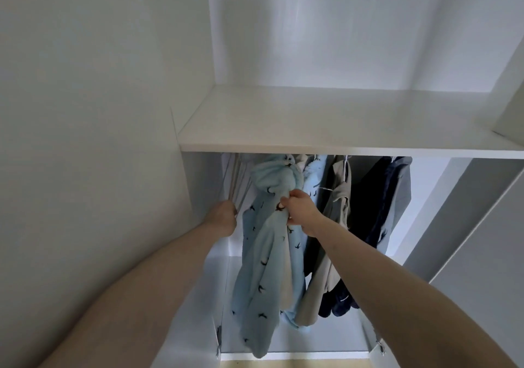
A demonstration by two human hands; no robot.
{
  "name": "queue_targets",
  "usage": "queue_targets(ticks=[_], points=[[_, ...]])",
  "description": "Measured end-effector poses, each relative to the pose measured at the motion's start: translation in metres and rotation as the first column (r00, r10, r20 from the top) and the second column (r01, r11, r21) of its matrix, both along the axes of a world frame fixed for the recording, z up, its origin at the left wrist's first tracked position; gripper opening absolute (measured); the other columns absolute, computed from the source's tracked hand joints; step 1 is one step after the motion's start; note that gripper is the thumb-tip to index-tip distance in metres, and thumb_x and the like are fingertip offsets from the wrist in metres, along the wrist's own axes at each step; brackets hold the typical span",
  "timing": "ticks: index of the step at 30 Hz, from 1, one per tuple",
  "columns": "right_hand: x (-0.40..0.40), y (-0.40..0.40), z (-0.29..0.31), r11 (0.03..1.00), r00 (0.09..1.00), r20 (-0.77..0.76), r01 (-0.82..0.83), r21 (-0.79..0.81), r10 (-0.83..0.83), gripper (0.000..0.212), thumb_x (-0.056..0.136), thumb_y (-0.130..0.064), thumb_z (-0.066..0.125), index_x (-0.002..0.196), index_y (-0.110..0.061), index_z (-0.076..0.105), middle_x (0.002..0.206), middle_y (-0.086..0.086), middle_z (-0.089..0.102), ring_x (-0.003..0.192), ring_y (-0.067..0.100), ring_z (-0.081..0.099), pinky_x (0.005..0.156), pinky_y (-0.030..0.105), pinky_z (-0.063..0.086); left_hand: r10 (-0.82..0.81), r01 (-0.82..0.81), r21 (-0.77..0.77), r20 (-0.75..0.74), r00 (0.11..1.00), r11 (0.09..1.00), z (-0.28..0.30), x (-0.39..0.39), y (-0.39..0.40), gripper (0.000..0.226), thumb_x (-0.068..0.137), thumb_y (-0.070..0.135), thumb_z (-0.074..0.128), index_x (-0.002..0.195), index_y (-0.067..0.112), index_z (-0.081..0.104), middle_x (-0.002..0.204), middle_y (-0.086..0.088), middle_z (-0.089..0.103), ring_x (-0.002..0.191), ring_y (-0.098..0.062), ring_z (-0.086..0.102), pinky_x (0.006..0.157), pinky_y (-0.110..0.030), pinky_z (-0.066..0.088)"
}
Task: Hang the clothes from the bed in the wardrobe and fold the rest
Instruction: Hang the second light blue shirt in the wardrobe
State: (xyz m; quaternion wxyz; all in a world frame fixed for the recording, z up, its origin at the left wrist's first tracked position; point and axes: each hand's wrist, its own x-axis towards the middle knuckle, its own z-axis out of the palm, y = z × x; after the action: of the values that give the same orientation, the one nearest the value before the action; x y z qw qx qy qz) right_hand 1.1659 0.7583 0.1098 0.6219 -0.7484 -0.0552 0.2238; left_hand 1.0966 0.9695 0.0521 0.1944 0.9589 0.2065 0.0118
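Inside the white wardrobe, a light blue fleece garment with small dark birds is hanging under the shelf, left of a beige jacket and dark clothes. The right hand is pinching its front near the collar. The left hand is reaching in against pale fabric; whether it is gripping cannot be told.

I am counting two hands, left and right, one shelf, and about six hanging garments.
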Motion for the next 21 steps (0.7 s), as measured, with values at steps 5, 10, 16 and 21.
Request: queue_targets(ticks=[5, 10, 16, 21], points=[[0.015, 0.008, -0.016, 0.989, 1.000, 0.010, -0.019, -0.146, 0.021, 0.026, 0.098, -0.005, 0.055, 0.123, -0.003, 0.058, 0.124, 0.022, 0.063, 0.102, 0.034, 0.068, 0.054, 0.033, 0.060, -0.002, 0.004, -0.039, 0.053, 0.999, 0.999, -0.011, 0.009, 0.002, 0.025, 0.099, 0.003, 0.052, 0.117, 0.005, 0.070, 0.120, -0.012, 0.066, 0.117, -0.027, 0.062, 0.093, -0.026, 0.047], [0.014, 0.017, -0.045, 0.983, 0.991, 0.130, -0.009, -0.184, 0.033, 0.017, 0.101, -0.010, 0.051, 0.116, -0.005, 0.057, 0.106, 0.013, 0.062, 0.090, 0.026, 0.065, 0.054, 0.031, 0.057, -0.022, 0.026, -0.042, 0.099, 0.995, 0.999, -0.022, 0.012, 0.003, 0.038, 0.103, 0.008, 0.050, 0.138, 0.007, 0.063, 0.140, -0.015, 0.062, 0.126, -0.028, 0.060, 0.101, -0.023, 0.044], [0.024, 0.016, -0.062, 0.992, 0.975, 0.222, 0.034, -0.123, -0.006, 0.012, 0.101, -0.010, 0.053, 0.090, -0.013, 0.052, 0.084, 0.004, 0.059, 0.073, 0.015, 0.057, 0.057, 0.021, 0.049, -0.005, 0.017, -0.106, 0.112, 0.994, 0.994, -0.027, 0.016, 0.001, 0.036, 0.102, 0.009, 0.050, 0.135, 0.010, 0.065, 0.139, -0.012, 0.063, 0.123, -0.028, 0.062, 0.106, -0.032, 0.048], [0.023, 0.014, -0.078, 0.988, 0.961, 0.277, 0.030, -0.155, 0.014, 0.013, 0.101, -0.012, 0.053, 0.089, -0.016, 0.054, 0.076, -0.002, 0.060, 0.071, 0.015, 0.059, 0.059, 0.026, 0.049, 0.000, 0.017, -0.130, 0.129, 0.992, 0.991, -0.031, 0.018, 0.000, 0.034, 0.100, 0.008, 0.053, 0.131, 0.008, 0.068, 0.135, -0.012, 0.065, 0.119, -0.027, 0.064, 0.104, -0.032, 0.050]])
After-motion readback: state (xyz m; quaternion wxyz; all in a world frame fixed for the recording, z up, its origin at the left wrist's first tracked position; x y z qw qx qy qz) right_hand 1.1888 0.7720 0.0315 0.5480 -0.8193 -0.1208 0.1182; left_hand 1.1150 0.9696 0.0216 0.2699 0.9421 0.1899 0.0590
